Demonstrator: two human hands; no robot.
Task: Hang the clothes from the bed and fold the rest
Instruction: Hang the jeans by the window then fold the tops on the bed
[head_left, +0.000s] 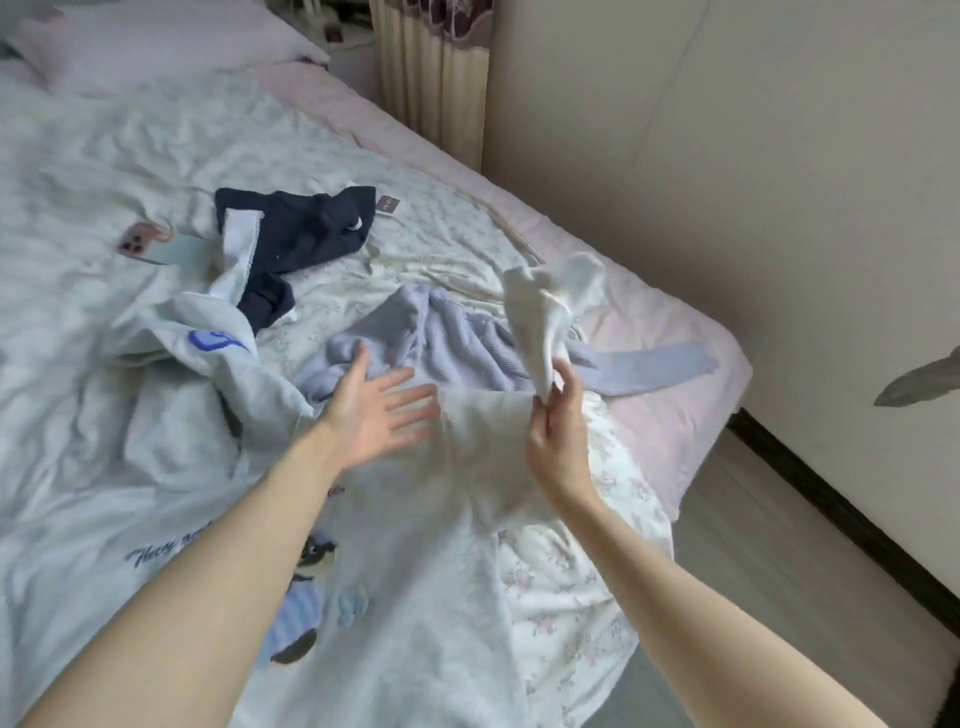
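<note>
you're mid-fold: your right hand pinches the white garment's sleeve, left hand spread flat; next, lay it across.

A T-shirt lies nearest on the bed; a sweater behind it; farther left a dark garment, then a phone.

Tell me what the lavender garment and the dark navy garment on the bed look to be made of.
Lavender garment: apparently a ribbed knit, soft and matte; fine parallel ridges show on it. Navy garment: smoother matte fabric, possibly cotton, with white lace-like trim along one edge; the weave is too blurred to tell.
</note>
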